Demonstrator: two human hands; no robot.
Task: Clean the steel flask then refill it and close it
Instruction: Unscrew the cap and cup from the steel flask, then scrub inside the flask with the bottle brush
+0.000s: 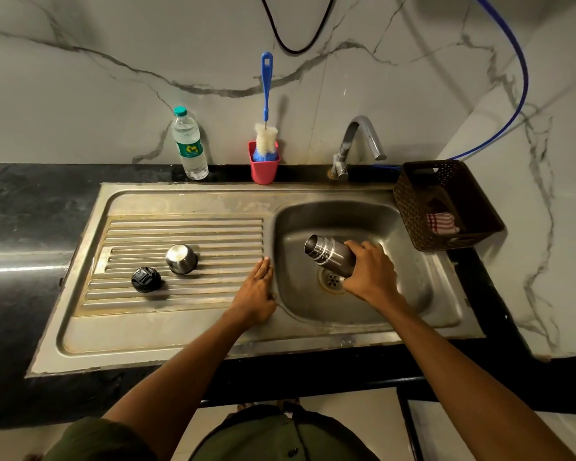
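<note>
Marble-walled counter held a steel sink [193,201] where the right hand [371,272] gripped the open steel flask [330,257] tilted over the basin drain, the left hand [256,292] rested flat, fingers straight, on the drainboard edge, near the steel cup [181,258] and black stopper [146,279].

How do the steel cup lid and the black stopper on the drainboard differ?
The steel cup lid is shiny bare metal; the black stopper is dark and matte. The steel cup lid looks taller and rounded; the black stopper is squatter, with a moulded top. The steel cup lid sits farther back. Both rest on the ribbed drainboard, apart, untouched by either hand.
</note>
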